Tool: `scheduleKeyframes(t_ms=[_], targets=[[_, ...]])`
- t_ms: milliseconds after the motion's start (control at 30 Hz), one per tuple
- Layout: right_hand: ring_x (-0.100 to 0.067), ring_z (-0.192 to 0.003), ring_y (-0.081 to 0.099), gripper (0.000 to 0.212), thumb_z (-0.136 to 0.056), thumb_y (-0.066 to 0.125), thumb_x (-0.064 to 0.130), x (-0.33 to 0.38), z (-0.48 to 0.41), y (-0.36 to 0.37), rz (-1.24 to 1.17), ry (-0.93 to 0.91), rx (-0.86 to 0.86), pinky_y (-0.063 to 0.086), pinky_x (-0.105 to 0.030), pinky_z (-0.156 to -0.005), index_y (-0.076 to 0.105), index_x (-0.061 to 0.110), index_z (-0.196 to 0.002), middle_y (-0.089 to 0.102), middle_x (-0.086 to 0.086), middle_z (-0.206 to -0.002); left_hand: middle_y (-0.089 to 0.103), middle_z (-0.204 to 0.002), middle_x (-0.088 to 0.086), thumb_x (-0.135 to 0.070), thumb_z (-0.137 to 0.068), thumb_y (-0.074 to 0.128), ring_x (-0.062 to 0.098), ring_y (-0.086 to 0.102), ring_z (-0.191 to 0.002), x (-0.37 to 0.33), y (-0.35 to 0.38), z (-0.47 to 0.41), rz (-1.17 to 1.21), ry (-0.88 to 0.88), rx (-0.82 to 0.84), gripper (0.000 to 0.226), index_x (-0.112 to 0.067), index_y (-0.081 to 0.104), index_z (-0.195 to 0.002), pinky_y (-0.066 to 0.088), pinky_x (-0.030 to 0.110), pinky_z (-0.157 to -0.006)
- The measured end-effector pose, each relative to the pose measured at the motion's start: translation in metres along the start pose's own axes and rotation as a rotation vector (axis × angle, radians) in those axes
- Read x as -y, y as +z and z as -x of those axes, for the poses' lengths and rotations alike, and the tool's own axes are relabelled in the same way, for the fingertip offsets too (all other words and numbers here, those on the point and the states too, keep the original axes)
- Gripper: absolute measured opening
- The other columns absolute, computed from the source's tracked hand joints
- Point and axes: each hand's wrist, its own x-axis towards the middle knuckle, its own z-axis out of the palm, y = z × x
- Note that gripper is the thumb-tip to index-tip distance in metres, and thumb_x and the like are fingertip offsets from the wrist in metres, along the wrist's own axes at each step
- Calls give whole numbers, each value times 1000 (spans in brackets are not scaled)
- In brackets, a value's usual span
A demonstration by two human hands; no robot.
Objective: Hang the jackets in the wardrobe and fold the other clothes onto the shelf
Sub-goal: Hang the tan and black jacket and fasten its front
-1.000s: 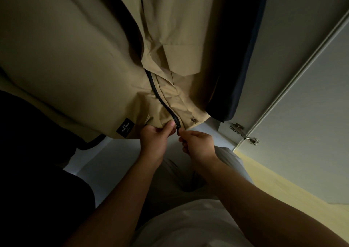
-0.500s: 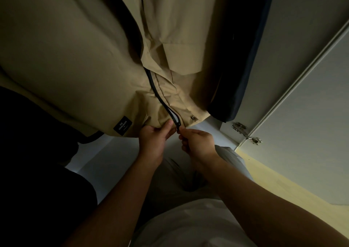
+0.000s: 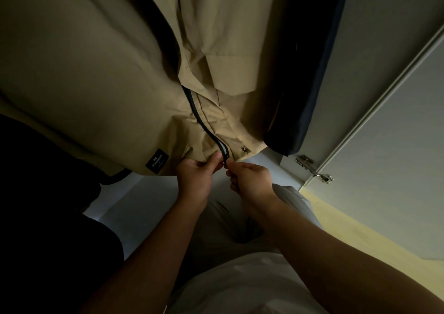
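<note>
A tan jacket (image 3: 101,78) hangs in the wardrobe and fills the upper left of the view. Its black zipper (image 3: 204,126) runs down the front to the hem. My left hand (image 3: 195,178) pinches the hem fabric just left of the zipper's lower end. My right hand (image 3: 251,183) pinches the zipper's bottom end from the right. A small black label (image 3: 157,161) is sewn at the hem on the left. The hanger and rail are out of view.
A dark navy garment (image 3: 310,73) hangs right of the tan jacket. The open wardrobe door (image 3: 396,133) with a metal hinge (image 3: 312,167) stands on the right. The white wardrobe floor (image 3: 144,198) lies below; a black garment (image 3: 48,205) is at the left.
The hands stay at the zipper's bottom end. The view has shifted slightly; the grip looks the same.
</note>
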Motion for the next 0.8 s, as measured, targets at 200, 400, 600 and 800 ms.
scheduleKeyframes(t_ms=[200,400,600,800], targets=[[-12,-64,61,20,-85,79,32,1,-1,2,-32,41,-28,52,-24,-59,78,12,-89,72,4,-72,77,-81,1,-26,-88,77,4,73,-76,5,-3,-3,-223,57,-28,21,-6,77,-88,56,24,-70],[-13,-58,60,19,-85,80,28,-2,-2,7,-82,105,-55,50,-26,-55,79,10,-83,71,-1,-70,69,-65,-5,-29,-87,77,3,66,-60,7,-12,-8,-479,185,40,23,-10,73,-75,50,20,-55],[-14,-55,59,17,-83,80,23,-7,-5,10,-66,162,-87,50,-26,-53,77,7,-85,70,-3,-69,72,-77,-1,-25,-87,78,8,70,-73,8,-22,-7,-596,250,124,18,-7,74,-86,55,27,-66],[-9,-46,56,18,-85,78,17,-13,-4,8,-131,276,-43,48,-24,-47,74,2,-94,66,-1,-61,73,-74,7,-21,-85,80,19,71,-71,15,-29,-4,-611,194,157,22,-2,72,-80,59,42,-68]])
